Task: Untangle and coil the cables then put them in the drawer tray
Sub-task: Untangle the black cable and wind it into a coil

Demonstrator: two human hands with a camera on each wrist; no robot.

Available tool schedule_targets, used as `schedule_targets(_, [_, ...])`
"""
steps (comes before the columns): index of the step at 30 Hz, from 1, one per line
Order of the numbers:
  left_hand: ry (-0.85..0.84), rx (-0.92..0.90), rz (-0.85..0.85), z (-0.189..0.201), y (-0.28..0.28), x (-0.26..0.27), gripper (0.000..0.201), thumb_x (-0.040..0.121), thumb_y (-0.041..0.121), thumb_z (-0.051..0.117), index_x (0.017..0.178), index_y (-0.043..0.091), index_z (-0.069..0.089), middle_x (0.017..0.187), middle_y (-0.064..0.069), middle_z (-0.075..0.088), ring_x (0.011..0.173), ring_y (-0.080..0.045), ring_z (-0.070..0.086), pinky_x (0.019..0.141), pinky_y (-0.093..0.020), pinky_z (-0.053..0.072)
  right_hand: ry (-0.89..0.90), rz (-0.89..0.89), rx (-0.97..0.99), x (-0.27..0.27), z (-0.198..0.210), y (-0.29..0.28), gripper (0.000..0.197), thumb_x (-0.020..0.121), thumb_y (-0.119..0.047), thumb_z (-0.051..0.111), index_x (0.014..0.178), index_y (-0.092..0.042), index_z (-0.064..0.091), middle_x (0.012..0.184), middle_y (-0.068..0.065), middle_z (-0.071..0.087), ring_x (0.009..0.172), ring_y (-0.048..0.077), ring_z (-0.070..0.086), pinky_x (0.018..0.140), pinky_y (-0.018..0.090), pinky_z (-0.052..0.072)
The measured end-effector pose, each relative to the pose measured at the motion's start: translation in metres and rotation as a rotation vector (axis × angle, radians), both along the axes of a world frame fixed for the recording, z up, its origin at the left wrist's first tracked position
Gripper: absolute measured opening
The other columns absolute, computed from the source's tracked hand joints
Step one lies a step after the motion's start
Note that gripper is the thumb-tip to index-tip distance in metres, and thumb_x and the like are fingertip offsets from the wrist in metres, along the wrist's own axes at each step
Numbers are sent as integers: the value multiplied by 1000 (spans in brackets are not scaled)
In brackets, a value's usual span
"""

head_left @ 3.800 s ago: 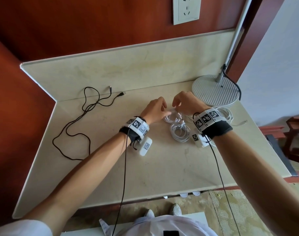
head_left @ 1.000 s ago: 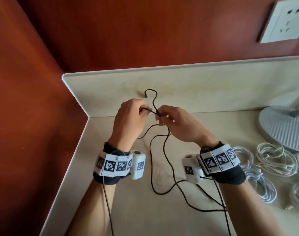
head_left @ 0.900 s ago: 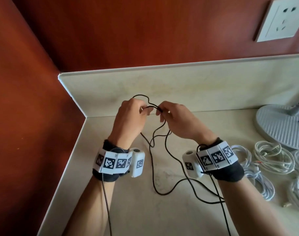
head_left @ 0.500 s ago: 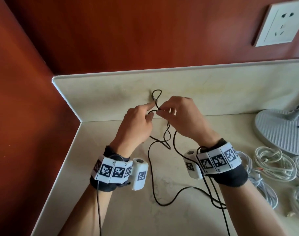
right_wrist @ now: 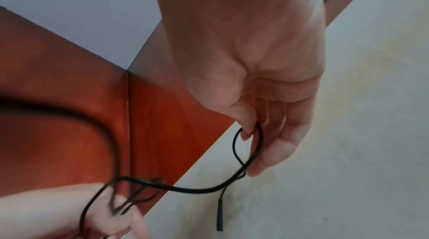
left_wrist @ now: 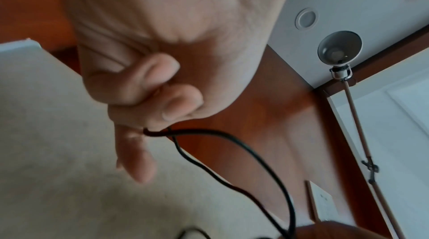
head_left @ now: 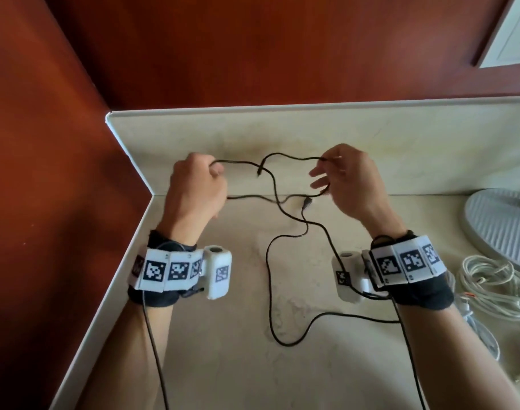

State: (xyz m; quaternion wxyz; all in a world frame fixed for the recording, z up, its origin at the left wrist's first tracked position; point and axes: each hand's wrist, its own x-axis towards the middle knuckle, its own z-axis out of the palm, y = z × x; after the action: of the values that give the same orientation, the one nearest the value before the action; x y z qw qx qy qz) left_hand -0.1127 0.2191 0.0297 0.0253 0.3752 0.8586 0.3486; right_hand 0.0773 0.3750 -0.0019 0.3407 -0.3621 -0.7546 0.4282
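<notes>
Both hands are raised over the counter (head_left: 223, 365) near its back corner, well apart, with the black cable (head_left: 269, 279) strung between them. The left hand (head_left: 193, 190) is curled into a loose fist, and the wrist view shows two strands coming out from between thumb and bent fingers (left_wrist: 148, 85), so it pinches a bend of the cable. The right hand (head_left: 350, 182) pinches another bend between thumb and forefinger, its other fingers (head_left: 319, 173) stretched out loosely toward the left; in the right wrist view a small loop hangs round the fingertips. The held span runs roughly left to right, along the backsplash (head_left: 282, 128), with a hump at its middle. One short end (head_left: 258, 172) droops from that span and points down. A plug (head_left: 306, 203) hangs below the right hand, tip down and a little leftward; whether it touches the counter is hard to judge from here. From the crossing strands the rest of the cable drops to the counter and lies in a wide loop running toward the person, then bends right under the right wrist. White cables (head_left: 495, 285), coiled, lie at the right edge just beside a lamp base (head_left: 501, 223)
</notes>
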Motion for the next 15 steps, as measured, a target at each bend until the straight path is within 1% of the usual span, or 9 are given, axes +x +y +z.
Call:
schedule_targets(2, [-15,9,59,3,-6,-12,32,96,11,39,92,17,71,68,-5,73,37,-14,62,41,-27,47,6,-31,-34,7,2,4,15,105,-4,49,97,-12,60,83,4,78,62,20,75,59,36,60])
schedule_targets(3, [-26,-6,68,3,-7,-14,32,97,12,38,93,17,70,67,-5,73,35,-12,61,41,-25,44,-16,-38,-31,10,3,6,15,104,-3,48,99,-10,60,82,3,78,60,19,75,58,33,60])
schedule_targets(4, [-37,-25,65,4,-8,-15,32,98,12,38,94,16,69,69,-5,73,34,-11,59,42,-23,42,-61,-40,-16,12,4,5,17,104,-2,46,100,-10,60,81,1,78,59,17,74,57,30,59])
schedule_targets(6, [-69,-37,31,6,-6,-11,33,99,11,37,96,14,69,75,-7,74,33,-10,58,39,-23,42,-203,-14,30,10,2,2,19,102,-1,46,97,-13,61,81,0,77,61,13,73,59,30,57])
schedule_targets(8, [-111,-27,-9,7,-4,-5,33,99,9,37,99,12,70,76,-9,74,33,-12,58,34,-23,40,-337,29,79,4,-2,-4,17,100,-3,54,98,-15,66,90,1,77,75,15,75,69,32,56])
schedule_targets(9, [-134,-18,-30,7,-3,-2,32,99,8,37,100,12,69,75,-10,74,32,-12,56,34,-23,39,-391,46,113,1,-3,-7,14,100,-7,58,106,-15,69,100,2,76,87,19,74,74,30,53])
schedule_targets(11, [-183,-8,-77,9,-2,4,31,99,5,38,103,11,68,73,-12,74,31,-13,53,33,-23,38,-435,55,191,0,1,-13,24,101,-19,62,123,-14,68,118,4,71,104,23,69,82,26,43])
schedule_targets(13, [-238,-11,-116,11,-1,8,30,98,3,39,102,9,68,68,-11,73,31,-16,52,33,-24,36,-408,87,248,-1,10,-20,24,103,-30,59,119,-16,70,117,3,71,109,22,66,85,28,43])
schedule_targets(15, [-275,-16,-149,13,-2,13,29,98,3,39,101,8,67,63,-9,73,32,-17,50,33,-23,35,-434,175,291,-1,17,-30,26,104,-40,55,111,-22,72,114,0,69,115,22,59,95,37,47])
